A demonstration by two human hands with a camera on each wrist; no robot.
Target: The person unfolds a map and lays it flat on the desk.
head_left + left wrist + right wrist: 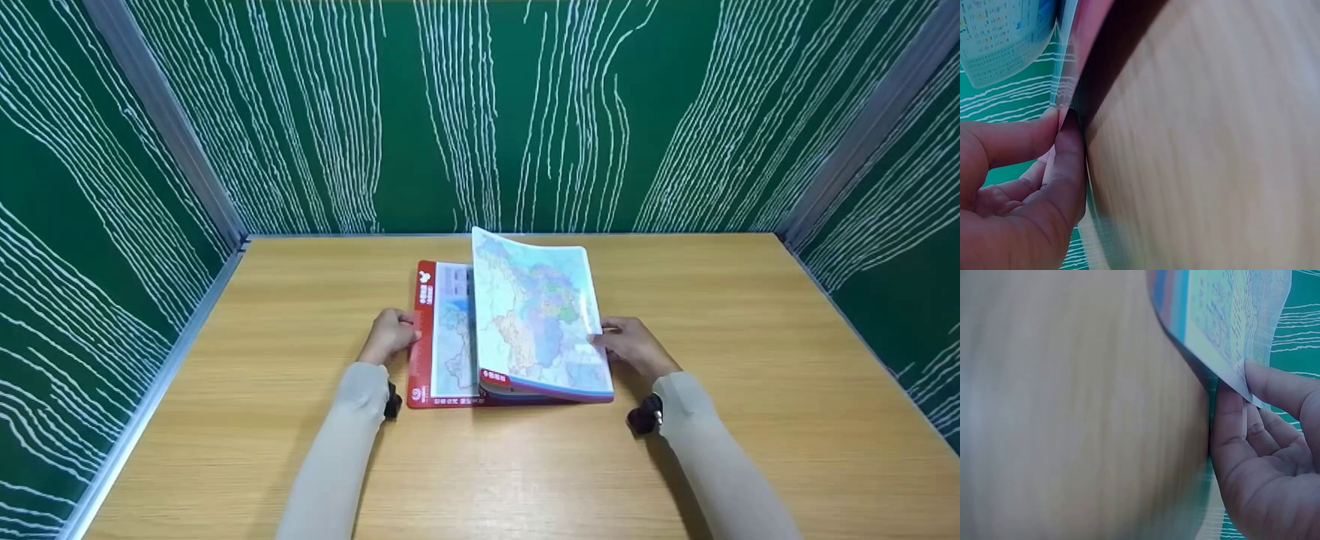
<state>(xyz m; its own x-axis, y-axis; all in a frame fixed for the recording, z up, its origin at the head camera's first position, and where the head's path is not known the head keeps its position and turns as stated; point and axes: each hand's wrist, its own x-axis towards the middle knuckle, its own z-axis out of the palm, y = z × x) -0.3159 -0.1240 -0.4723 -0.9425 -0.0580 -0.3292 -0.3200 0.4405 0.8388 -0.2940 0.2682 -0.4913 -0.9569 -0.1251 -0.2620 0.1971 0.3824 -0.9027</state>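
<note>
A thin map booklet [536,315] with a red cover edge [422,352] lies partly opened on the table, its upper leaves curved and raised over the lower sheet. Coloured maps are printed on its pages. On the left, my left hand [390,335] pinches the red edge between thumb and forefinger; the left wrist view shows the thumb [1022,135] on top and a finger beneath. My right hand [634,345] pinches the right edge of the upper map leaves, with its thumb [1278,385] on the printed face and fingers behind.
The wooden table [300,300] extends around the booklet. Green panels with white wavy lines [510,112] stand at the back and both sides, joined by grey metal posts [169,112]. Small black devices [643,416] sit at both wrists.
</note>
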